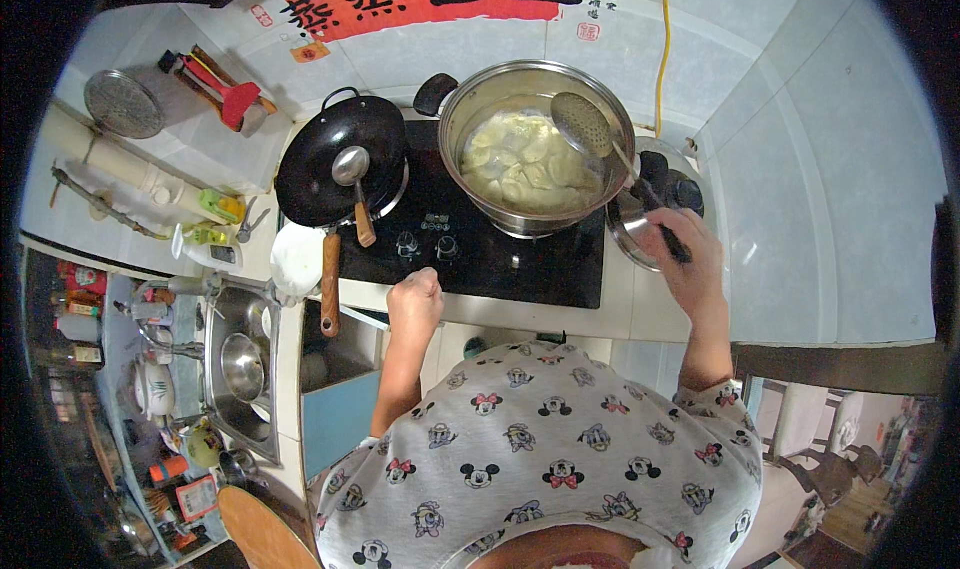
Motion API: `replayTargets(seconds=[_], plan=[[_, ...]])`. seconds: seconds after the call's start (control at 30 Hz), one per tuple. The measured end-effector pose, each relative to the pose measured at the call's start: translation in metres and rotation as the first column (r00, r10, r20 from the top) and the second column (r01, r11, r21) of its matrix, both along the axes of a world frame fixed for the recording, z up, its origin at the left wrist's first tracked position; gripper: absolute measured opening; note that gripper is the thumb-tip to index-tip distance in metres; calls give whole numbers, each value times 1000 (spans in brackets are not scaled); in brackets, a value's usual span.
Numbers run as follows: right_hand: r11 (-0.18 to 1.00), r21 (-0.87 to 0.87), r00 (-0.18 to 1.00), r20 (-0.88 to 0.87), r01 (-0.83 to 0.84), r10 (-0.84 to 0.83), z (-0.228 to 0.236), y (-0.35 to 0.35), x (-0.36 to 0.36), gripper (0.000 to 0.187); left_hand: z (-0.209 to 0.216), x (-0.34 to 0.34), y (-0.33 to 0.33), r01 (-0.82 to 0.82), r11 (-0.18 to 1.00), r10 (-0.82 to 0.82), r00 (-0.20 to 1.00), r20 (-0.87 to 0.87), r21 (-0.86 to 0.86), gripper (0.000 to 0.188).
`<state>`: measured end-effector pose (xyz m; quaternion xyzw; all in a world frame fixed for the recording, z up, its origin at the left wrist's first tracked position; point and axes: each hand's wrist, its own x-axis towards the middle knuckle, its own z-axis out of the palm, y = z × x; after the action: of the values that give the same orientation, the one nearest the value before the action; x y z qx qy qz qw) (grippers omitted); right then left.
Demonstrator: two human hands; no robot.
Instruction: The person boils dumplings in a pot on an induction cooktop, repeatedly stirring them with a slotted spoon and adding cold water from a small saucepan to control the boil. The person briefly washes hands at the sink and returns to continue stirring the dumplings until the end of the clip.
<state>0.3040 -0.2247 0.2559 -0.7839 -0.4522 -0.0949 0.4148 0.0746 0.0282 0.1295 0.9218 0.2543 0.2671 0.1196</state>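
My right hand point(690, 261) is closed round the black handle of a skimmer point(580, 124). Its round perforated head is tilted over the right side of a large steel pot point(455, 159), above the liquid. Pale dumplings point(520, 174) crowd the cloudy water inside. The pot stands on a black glass cooktop point(555, 274). At the cooktop's front edge, left of the pot, my left hand point(416, 301) is curled into a fist, with nothing visible in it. A lid with a black knob point(685, 191) lies right of the pot, partly hidden by the skimmer and my right hand.
A black wok point(305, 174) sits left of the pot, a wooden-handled ladle point(351, 166) resting in it. A white dish point(297, 259) is below the wok. Further left are a steel sink point(275, 409) and a metal bowl point(243, 367). A red spatula point(239, 105) hangs on the wall.
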Motion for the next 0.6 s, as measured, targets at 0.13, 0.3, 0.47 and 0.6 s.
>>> replayTargets(seconds=[0.13, 0.3, 0.47, 0.6], plan=[[991, 110, 979, -198, 79, -56, 4, -22, -5, 17, 2, 4, 1, 26, 999, -25, 1000, 8, -20, 15], [1000, 12, 999, -50, 4, -3, 4, -21, -16, 18, 3, 6, 1, 59, 996, -55, 997, 47, -68, 15], [984, 178, 999, -44, 14, -7, -14, -9, -12, 14, 3, 3, -8, 17, 1000, -18, 999, -48, -16, 12], [778, 578, 891, -451, 248, 50, -63, -8, 4, 23, 1, -11, -30, -41, 998, 41, 999, -16, -38, 11]])
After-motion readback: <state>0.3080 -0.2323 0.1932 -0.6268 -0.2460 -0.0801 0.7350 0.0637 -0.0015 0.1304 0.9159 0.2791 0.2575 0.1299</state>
